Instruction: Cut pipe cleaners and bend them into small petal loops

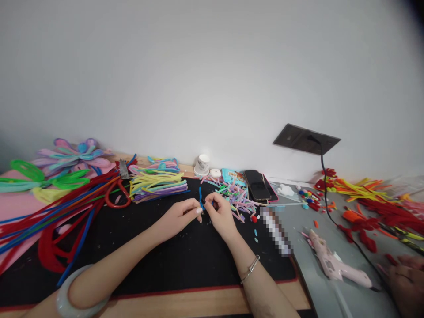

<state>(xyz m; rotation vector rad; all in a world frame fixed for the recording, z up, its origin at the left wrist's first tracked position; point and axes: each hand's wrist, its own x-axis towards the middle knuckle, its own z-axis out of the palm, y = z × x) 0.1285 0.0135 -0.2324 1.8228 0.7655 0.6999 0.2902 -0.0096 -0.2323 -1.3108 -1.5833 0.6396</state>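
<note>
Over the black mat (185, 265), both hands meet at a short blue pipe cleaner (200, 194), whose upper end sticks up between them. My left hand (187, 211) pinches it from the left, thumb and fingertips together. From the right, my right hand (220, 214) has its fingers curled and closed on the same piece. The fingertips hide its lower part. Just right of my right hand lies a heap of short pastel pipe cleaner pieces (236, 196).
Long pipe cleaners (82, 194), red-handled scissors (117, 196) and a pastel bundle (157, 183) lie left. Phones (257, 185) and a paper cup (202, 163) stand along the back. Right, a pink glue gun (334, 263), its black cord (326, 198) and another person's hand (407, 282).
</note>
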